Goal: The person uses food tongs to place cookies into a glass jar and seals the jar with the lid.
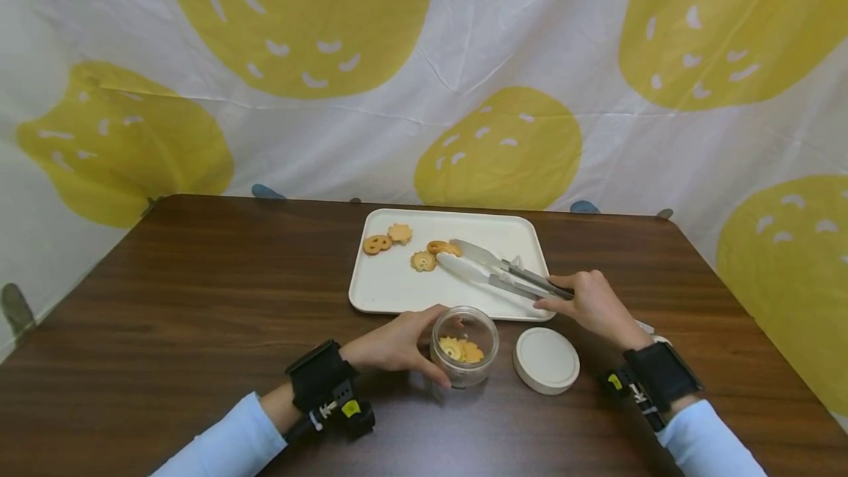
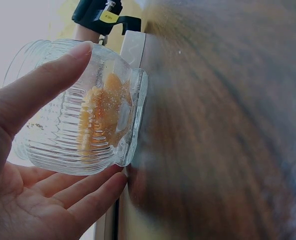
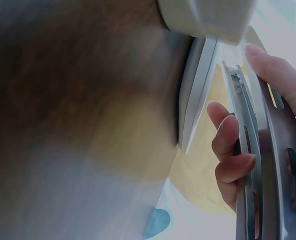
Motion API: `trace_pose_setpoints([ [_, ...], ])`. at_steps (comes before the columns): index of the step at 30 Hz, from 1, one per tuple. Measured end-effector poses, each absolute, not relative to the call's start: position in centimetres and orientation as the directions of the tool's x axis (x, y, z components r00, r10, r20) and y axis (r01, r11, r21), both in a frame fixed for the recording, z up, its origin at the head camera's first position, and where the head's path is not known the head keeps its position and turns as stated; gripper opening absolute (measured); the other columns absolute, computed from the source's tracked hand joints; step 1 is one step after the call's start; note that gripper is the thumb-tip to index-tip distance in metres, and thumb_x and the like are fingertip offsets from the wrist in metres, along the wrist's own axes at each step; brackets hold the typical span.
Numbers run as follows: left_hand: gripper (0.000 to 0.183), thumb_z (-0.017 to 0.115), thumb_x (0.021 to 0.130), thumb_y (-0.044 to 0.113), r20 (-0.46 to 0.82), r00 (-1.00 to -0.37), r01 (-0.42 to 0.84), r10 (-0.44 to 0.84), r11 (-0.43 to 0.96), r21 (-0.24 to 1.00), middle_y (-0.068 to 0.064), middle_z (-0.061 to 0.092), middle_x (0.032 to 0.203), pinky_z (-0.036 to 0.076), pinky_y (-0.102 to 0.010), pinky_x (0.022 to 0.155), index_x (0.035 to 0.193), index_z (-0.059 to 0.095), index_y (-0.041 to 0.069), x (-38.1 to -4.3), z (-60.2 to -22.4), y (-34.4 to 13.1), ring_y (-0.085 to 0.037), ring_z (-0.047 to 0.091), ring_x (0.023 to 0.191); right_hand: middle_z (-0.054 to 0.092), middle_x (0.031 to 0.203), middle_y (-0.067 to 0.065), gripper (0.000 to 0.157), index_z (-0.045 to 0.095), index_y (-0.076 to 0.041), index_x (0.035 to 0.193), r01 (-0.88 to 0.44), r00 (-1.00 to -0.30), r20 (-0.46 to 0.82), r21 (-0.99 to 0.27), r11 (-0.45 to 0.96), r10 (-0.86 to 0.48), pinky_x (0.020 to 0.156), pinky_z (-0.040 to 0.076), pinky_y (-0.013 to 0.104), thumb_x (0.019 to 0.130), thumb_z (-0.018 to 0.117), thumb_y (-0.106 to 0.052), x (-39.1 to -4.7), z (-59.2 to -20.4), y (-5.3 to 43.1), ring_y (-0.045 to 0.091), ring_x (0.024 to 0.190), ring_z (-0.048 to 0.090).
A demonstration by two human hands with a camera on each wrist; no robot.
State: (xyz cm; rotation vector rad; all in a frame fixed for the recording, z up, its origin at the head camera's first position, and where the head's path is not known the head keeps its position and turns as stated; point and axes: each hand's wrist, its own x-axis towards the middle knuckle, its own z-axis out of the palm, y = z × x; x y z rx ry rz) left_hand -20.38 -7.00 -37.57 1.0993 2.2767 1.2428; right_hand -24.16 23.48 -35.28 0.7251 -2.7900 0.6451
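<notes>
My left hand (image 1: pixel 391 344) holds a clear glass jar (image 1: pixel 465 375) at its left side, thumb in front and fingers behind. The jar stands upright on the table, uncapped, with a few cookies (image 1: pixel 461 349) at the bottom. My right hand (image 1: pixel 592 308) grips metal tongs (image 3: pixel 275 150) with pale tips. Over the white tray (image 1: pixel 391 291) the tongs' arms are spread, their tips on either side of the right end of a pretzel-shaped cookie (image 1: pixel 440 247). Close by lies a round, scalloped cookie (image 1: pixel 423 261). Whether the tips touch the pretzel-shaped cookie, I cannot tell.
On the tray's left lie another pretzel-shaped cookie (image 1: pixel 377 244) and a flower-shaped cookie (image 1: pixel 400 233). A round white lid (image 1: pixel 546 358) rests on the brown table (image 1: pixel 232 293), right of the jar. A small white item (image 1: pixel 645 327) shows partly behind the right wrist. Patterned cloth (image 1: pixel 318 146) hangs behind the table.
</notes>
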Motion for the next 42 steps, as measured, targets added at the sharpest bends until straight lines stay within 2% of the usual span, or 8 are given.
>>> trace_pose_setpoints([
  [2, 0.079, 0.080, 0.062, 0.021, 0.074, -0.656, 0.469, 0.751, 0.329, 0.820, -0.014, 0.052, 0.125, 0.037, -0.040, 0.102, 0.127, 0.038, 0.005, -20.4, -37.6, -7.0, -0.021, 0.045, 0.117, 0.068, 0.067, 0.016, 0.054, 0.063, 0.008, 0.102, -0.501, -0.863, 0.285, -0.367, 0.784, -0.418, 0.040, 0.025, 0.024, 0.070, 0.073, -0.033, -24.0, -35.2, 23.6, 0.009, 0.047, 0.035],
  [4, 0.079, 0.080, 0.062, 0.021, 0.071, -0.660, 0.465, 0.748, 0.332, 0.821, -0.013, 0.052, 0.125, 0.037, -0.040, 0.102, 0.127, 0.038, 0.005, -20.3, -37.5, -7.0, -0.021, 0.045, 0.116, 0.070, 0.074, 0.020, 0.053, 0.063, 0.008, 0.102, -0.507, -0.859, 0.293, -0.367, 0.780, -0.420, 0.041, 0.034, 0.025, 0.070, 0.072, -0.034, -23.8, -35.1, 23.8, 0.010, 0.051, 0.044],
  [8, 0.080, 0.080, 0.062, 0.021, 0.069, -0.662, 0.464, 0.746, 0.336, 0.819, -0.013, 0.052, 0.126, 0.036, -0.041, 0.102, 0.128, 0.038, 0.005, -20.3, -37.5, -7.0, -0.021, 0.044, 0.117, 0.069, 0.086, 0.026, 0.052, 0.064, 0.008, 0.101, -0.516, -0.853, 0.305, -0.363, 0.776, -0.424, 0.049, 0.047, 0.030, 0.070, 0.072, -0.034, -23.5, -35.1, 24.0, 0.013, 0.062, 0.056],
  [14, 0.081, 0.080, 0.062, 0.022, 0.070, -0.662, 0.469, 0.746, 0.339, 0.816, -0.013, 0.052, 0.126, 0.035, -0.042, 0.102, 0.129, 0.037, 0.006, -20.3, -37.5, -7.0, -0.022, 0.044, 0.117, 0.068, 0.089, 0.027, 0.051, 0.065, 0.007, 0.100, -0.513, -0.855, 0.293, -0.370, 0.774, -0.427, 0.050, 0.042, 0.028, 0.071, 0.071, -0.034, -23.0, -35.0, 24.5, 0.013, 0.061, 0.052],
  [20, 0.081, 0.080, 0.062, 0.023, 0.068, -0.662, 0.466, 0.746, 0.340, 0.817, -0.013, 0.051, 0.126, 0.035, -0.042, 0.103, 0.129, 0.037, 0.006, -20.3, -37.6, -7.0, -0.021, 0.044, 0.117, 0.069, 0.089, 0.024, 0.050, 0.066, 0.005, 0.099, -0.516, -0.852, 0.302, -0.355, 0.779, -0.427, 0.055, 0.051, 0.035, 0.069, 0.072, -0.034, -22.4, -34.8, 24.9, 0.018, 0.070, 0.061],
  [36, 0.080, 0.079, 0.063, 0.023, 0.065, -0.660, 0.457, 0.748, 0.331, 0.826, -0.013, 0.051, 0.128, 0.034, -0.043, 0.103, 0.129, 0.037, 0.006, -20.3, -37.6, -7.0, -0.021, 0.043, 0.118, 0.071, 0.079, 0.012, 0.040, 0.069, -0.002, 0.095, -0.552, -0.826, 0.353, -0.351, 0.757, -0.439, 0.050, 0.045, 0.028, 0.069, 0.073, -0.032, -20.6, -33.9, 26.2, 0.010, 0.059, 0.050],
  [42, 0.082, 0.079, 0.062, 0.023, 0.080, -0.651, 0.470, 0.755, 0.319, 0.823, -0.014, 0.050, 0.129, 0.034, -0.041, 0.104, 0.130, 0.036, 0.006, -20.4, -37.7, -7.0, -0.022, 0.042, 0.120, 0.071, 0.079, 0.013, 0.041, 0.069, 0.000, 0.096, -0.551, -0.827, 0.354, -0.358, 0.754, -0.436, 0.049, 0.044, 0.027, 0.068, 0.074, -0.030, -20.0, -33.3, 26.5, 0.010, 0.058, 0.050],
])
